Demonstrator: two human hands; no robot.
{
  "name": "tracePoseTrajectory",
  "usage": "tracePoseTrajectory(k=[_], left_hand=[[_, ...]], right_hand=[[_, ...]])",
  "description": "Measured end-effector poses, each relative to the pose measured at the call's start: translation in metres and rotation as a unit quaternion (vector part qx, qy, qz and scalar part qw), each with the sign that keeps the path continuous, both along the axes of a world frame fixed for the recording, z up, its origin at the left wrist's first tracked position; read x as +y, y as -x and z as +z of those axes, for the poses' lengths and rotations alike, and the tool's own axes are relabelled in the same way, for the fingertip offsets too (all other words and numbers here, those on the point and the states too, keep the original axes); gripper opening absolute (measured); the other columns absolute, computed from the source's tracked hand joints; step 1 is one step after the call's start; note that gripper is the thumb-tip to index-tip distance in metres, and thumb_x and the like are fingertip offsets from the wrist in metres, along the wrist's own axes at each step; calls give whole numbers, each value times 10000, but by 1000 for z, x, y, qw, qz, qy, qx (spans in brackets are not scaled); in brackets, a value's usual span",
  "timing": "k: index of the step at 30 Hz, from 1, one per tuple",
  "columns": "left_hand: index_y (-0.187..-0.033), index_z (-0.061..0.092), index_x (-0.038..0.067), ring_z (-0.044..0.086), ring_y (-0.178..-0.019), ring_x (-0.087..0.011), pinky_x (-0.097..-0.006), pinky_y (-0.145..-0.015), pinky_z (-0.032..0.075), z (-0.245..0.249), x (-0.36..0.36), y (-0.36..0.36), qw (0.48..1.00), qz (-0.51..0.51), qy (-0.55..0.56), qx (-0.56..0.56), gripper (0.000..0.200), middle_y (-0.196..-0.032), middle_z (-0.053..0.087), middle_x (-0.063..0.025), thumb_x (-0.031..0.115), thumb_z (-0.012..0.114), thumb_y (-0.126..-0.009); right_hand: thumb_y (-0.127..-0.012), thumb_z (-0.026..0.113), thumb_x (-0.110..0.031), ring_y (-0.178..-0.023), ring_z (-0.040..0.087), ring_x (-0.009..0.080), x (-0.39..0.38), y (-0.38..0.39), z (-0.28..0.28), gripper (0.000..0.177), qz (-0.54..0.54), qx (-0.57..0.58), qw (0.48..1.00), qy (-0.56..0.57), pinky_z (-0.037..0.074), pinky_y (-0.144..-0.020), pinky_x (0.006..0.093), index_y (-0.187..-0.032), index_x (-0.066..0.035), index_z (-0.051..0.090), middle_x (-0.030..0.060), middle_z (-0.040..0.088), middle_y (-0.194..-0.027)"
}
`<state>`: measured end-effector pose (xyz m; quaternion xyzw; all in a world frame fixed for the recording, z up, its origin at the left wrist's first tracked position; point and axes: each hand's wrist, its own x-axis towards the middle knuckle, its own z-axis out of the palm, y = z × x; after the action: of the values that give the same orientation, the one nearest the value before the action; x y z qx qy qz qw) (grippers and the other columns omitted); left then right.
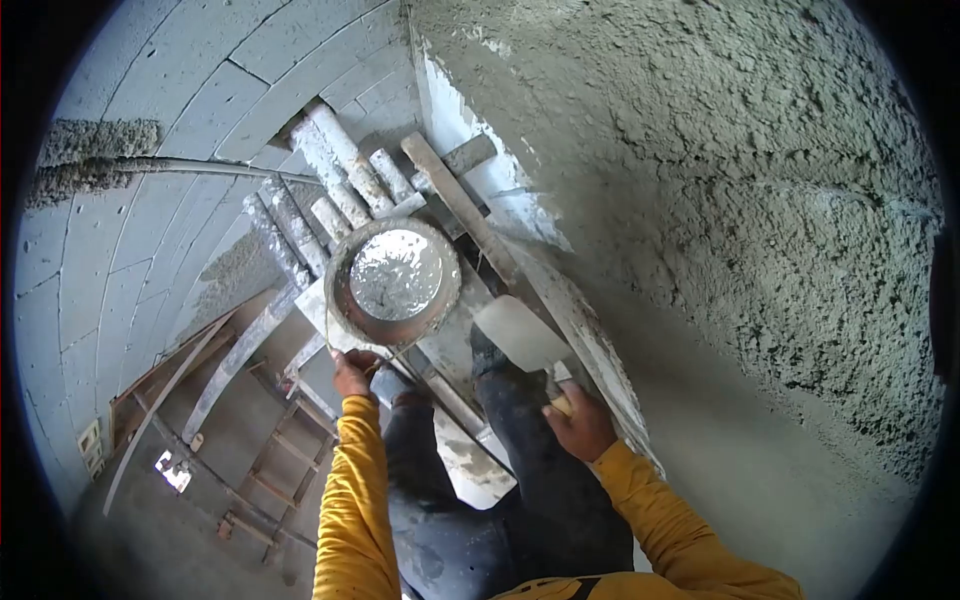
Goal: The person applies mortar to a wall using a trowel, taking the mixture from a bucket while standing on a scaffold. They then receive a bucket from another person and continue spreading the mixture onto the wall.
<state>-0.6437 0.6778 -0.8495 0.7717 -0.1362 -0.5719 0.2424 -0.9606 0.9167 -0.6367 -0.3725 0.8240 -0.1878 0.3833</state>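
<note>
A round pan point(345, 300) holding wet grey mortar point(397, 273) rests on the boards before my feet. At its near rim, my left hand point(352, 372) is closed on a thin wire or cord loop that runs along the pan's edge. To the right, my right hand point(580, 420) grips the wooden handle of a trowel point(520, 332). The broad metal blade points up and left, over my dark trouser leg and beside the pan, apart from it.
Rough wet plaster covers the wall point(780, 200) on the right; grey blocks point(170, 60) form the left wall. Crusted pipes point(340, 150) stand behind the pan. A plank point(460, 205) slants beside it. Far below at left lie a wooden ladder point(285, 450) and the floor.
</note>
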Motion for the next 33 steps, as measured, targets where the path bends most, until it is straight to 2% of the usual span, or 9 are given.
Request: tracePoseTrajectory(k=[4,10,12,14,16,20,23,32,33], left_hand=[[-1249,587,-22,687,-803,-262,-396,-703,551,-64,-20,-48,998,-59,-14,-23,750,-1012,695,-147,670,475,-981],[-1245,620,-21,641,-816,-211,-359,-750,536,-133,-61,-84,977,-206,54,27,805,-935,650,-93,716,521,-939],[-1263,625,-8,648,-888,-214,-367,-817,530,-136,-69,-76,970,-227,82,36,773,-1023,676,-96,691,536,-946],[-1332,586,-4,625,-1110,-221,-387,-984,478,-139,-85,-84,950,-292,82,79,751,-1257,650,-100,651,540,-966],[-1378,552,-6,600,-1169,-206,-391,-1029,456,-111,-103,-70,921,-347,109,142,709,-1317,622,-88,596,515,-1004],[-1102,695,57,648,-866,-95,-314,-828,528,-117,-150,-79,881,-432,95,166,331,-979,707,19,369,615,-1028],[-1027,694,64,655,-843,-105,-334,-800,544,-117,-174,-84,847,-491,96,177,251,-952,702,18,313,666,-1004],[-1089,710,28,687,-746,-194,-389,-652,579,-149,-143,-78,888,-419,132,138,544,-930,730,-67,548,588,-987],[-1245,634,-43,676,-984,-239,-433,-832,560,-154,-143,-78,885,-419,128,155,584,-1156,703,-114,490,540,-1025]], right_hand=[[-932,686,-285,-979,650,456,-57,-7,-56,457,38,10,997,59,540,-834,480,-1251,6,533,265,658,-1105],[-919,689,-241,-1032,639,430,-150,5,-182,458,111,75,977,163,547,-835,453,-1260,12,518,266,619,-1173],[-913,687,-231,-1031,643,420,-176,8,-211,448,129,103,959,229,553,-823,448,-1257,6,525,266,613,-1180],[-911,681,-228,-1020,650,412,-200,8,-232,430,143,124,929,319,558,-811,447,-1249,-2,539,265,612,-1181],[-905,687,-200,-967,666,407,-213,6,-237,398,170,129,919,332,564,-791,451,-1225,3,567,254,633,-1125],[-917,681,-219,-876,681,401,-234,4,-212,400,216,54,914,340,556,-761,459,-1239,-6,577,237,669,-1062],[-927,671,-230,-845,682,406,-231,-3,-200,393,241,66,903,350,545,-749,475,-1238,-10,573,227,675,-1037],[-997,567,-392,-983,665,446,-182,-7,-170,461,273,90,941,178,548,-803,498,-1301,-45,563,234,672,-1141],[-999,563,-400,-971,667,445,-176,-6,-173,468,265,68,945,182,548,-795,500,-1315,-55,551,227,673,-1139]])
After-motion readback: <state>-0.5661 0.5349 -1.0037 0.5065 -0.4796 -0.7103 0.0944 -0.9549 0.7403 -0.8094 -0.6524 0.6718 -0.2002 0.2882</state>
